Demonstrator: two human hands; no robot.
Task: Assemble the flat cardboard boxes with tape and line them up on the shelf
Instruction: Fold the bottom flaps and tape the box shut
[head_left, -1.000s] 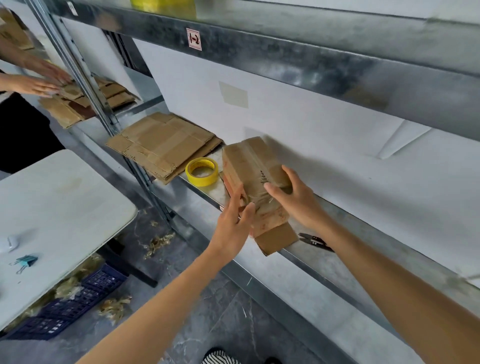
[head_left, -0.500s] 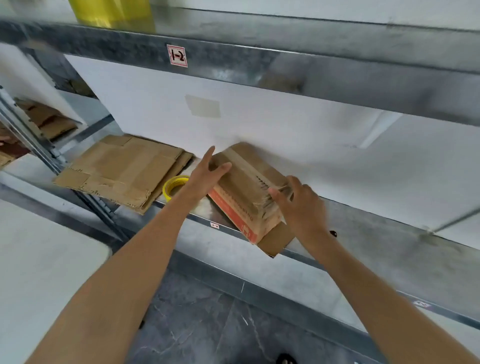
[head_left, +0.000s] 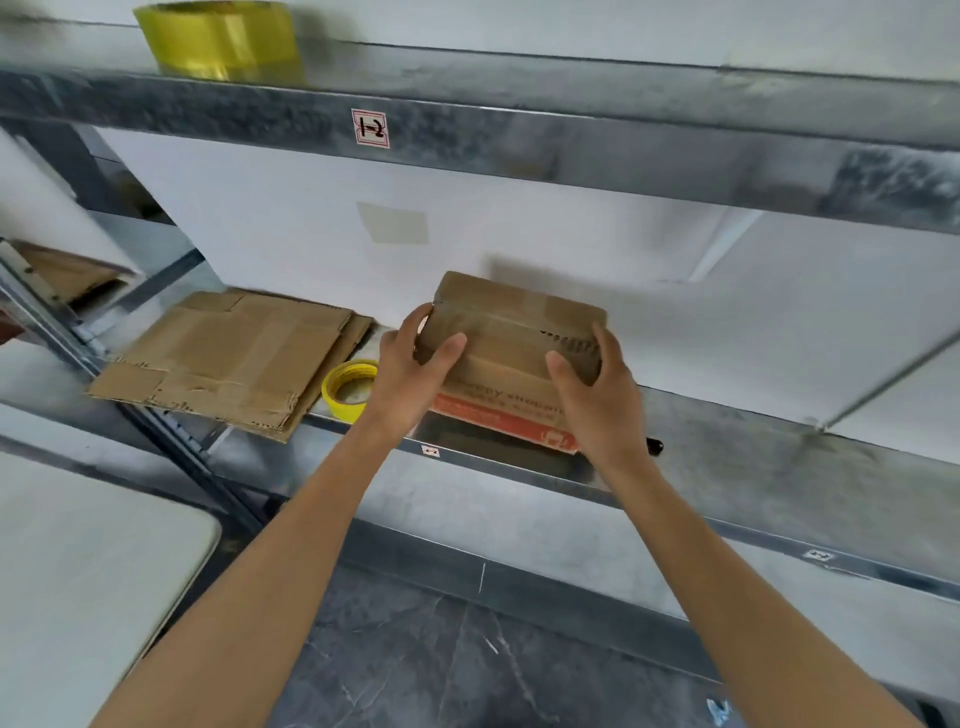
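An assembled brown cardboard box (head_left: 511, 343) with a red printed band along its lower front stands on the metal shelf (head_left: 753, 457), close to the white back wall. My left hand (head_left: 413, 364) grips its left end, thumb on the front face. At the box's right end my right hand (head_left: 597, 384) holds it the same way. A stack of flat cardboard boxes (head_left: 234, 356) lies on the shelf to the left. Between that stack and the box sits a small yellow tape roll (head_left: 348, 387), partly behind my left wrist.
A large yellow tape roll (head_left: 221, 39) stands on the upper shelf (head_left: 571, 140). A dark object (head_left: 654, 445) peeks out behind my right wrist. More flat cardboard (head_left: 67, 273) lies in the bay at far left. A white table (head_left: 78, 582) is at lower left.
The box has been turned from tilted to square with the shelf front and set down. My left hand moved from its far top corner to its left end. The loose bottom flap no longer shows.
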